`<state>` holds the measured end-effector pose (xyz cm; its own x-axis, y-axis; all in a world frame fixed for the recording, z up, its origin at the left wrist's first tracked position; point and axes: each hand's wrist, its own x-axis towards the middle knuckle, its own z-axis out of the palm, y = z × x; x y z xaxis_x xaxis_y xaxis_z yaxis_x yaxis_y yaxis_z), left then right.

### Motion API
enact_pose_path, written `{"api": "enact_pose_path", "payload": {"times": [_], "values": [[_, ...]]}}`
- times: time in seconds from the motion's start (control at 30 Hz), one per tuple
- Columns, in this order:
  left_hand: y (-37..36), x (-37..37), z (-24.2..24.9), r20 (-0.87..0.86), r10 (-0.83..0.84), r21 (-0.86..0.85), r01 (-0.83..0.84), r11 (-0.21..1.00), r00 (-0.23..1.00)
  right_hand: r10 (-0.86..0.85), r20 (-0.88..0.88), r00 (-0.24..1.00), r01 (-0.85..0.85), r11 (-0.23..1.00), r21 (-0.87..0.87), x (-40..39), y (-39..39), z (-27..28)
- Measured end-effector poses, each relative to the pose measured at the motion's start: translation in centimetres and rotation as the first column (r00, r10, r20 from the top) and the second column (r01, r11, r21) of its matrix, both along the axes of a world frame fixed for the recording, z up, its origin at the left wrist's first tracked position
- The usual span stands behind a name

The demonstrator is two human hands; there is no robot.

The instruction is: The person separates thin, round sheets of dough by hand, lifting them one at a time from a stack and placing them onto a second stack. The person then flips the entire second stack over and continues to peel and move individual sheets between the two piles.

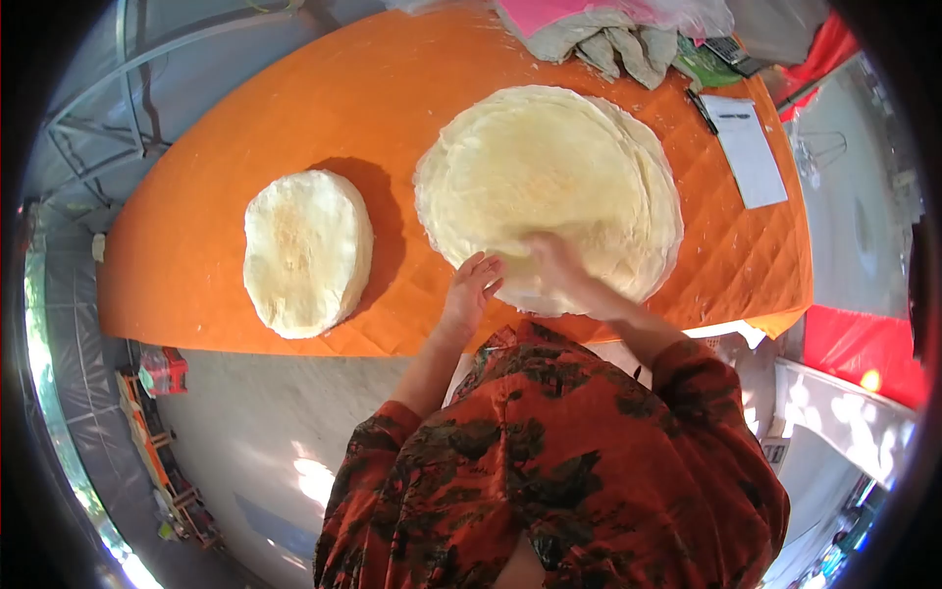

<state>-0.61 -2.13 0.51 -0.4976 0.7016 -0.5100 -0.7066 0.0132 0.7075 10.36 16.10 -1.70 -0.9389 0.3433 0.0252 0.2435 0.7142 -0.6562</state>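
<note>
A large round stack of thin, pale-yellow sheets point(540, 162), like flatbread or dough sheets, lies before me with ragged, layered edges. My left hand point(476, 284) is at its near-left rim, fingers slightly curled and apart, fingertips right by the edge of a sheet. Over the near part of the stack is my right hand point(551, 259), smeared by motion, so its fingers do not show clearly. To the left stands a smaller, taller stack of similar pale sheets point(299, 250), apart from both hands.
Both stacks rest on an orange quilted cloth point(392, 108) over a table. Toward the right lie a white paper pad point(748, 157) and a black pen point(703, 112). Crumpled grey cloth point(628, 49) and a dark calculator point(734, 55) sit at the far edge.
</note>
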Motion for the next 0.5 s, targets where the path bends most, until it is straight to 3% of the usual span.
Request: {"api": "enact_pose_path", "payload": {"times": [0.03,0.07,0.1,0.13,0.17,0.23,0.3,0.33,0.4,0.43,0.47,0.5], "values": [[0.1,0.1,-0.5,-0.007,0.012,-0.006,-0.012,1.000,1.000,0.031,0.191,0.981,0.010,0.978,-0.209,-2.2,4.1,-1.7],[0.2,0.2,-1.1,-0.014,0.019,-0.015,-0.019,1.000,1.000,-0.225,-0.117,0.967,0.118,0.806,-0.580,-4.3,7.5,-2.3],[0.0,0.2,-1.4,-0.022,0.021,-0.025,-0.022,0.999,1.000,-0.277,0.003,0.961,0.221,0.759,-0.612,-5.9,15.8,-5.5],[-0.1,0.2,-1.4,-0.118,0.029,-0.113,-0.042,0.993,0.993,-0.248,0.038,0.968,0.242,0.883,-0.402,-6.7,16.1,6.9],[0.2,0.0,-1.4,-0.214,0.027,-0.192,-0.069,0.979,0.976,-0.164,-0.064,0.984,0.141,0.952,-0.271,-6.5,14.8,16.0],[0.5,-1.4,-2.2,-0.485,0.031,-0.300,-0.200,0.933,0.874,-0.114,-0.176,0.978,0.090,0.986,-0.137,-6.8,14.8,22.3],[0.2,-2.6,-4.8,-0.764,0.035,-0.311,-0.415,0.855,0.644,-0.100,-0.051,0.994,0.100,0.995,0.006,-6.7,12.9,23.0],[0.2,-3.1,-5.1,-0.736,0.038,-0.313,-0.390,0.866,0.676,-0.096,0.009,0.995,0.095,0.992,0.084,-6.5,11.5,22.9],[0.0,-4.0,-5.5,-0.678,0.043,-0.314,-0.343,0.885,0.734,-0.048,-0.113,0.992,0.075,0.966,0.249,-5.2,7.7,17.8],[0.2,-4.4,-5.7,-0.629,0.104,-0.288,-0.355,0.889,0.770,-0.008,-0.191,0.982,0.057,0.966,0.253,-4.8,6.2,14.5],[0.2,-4.7,-5.9,-0.575,0.159,-0.267,-0.368,0.890,0.802,-0.082,-0.015,0.996,0.084,0.972,0.218,-4.3,4.3,11.8],[0.0,-4.9,-6.1,-0.518,0.206,-0.252,-0.379,0.891,0.830,-0.060,0.021,0.998,0.053,0.969,0.240,-4.0,2.2,10.4]]}}
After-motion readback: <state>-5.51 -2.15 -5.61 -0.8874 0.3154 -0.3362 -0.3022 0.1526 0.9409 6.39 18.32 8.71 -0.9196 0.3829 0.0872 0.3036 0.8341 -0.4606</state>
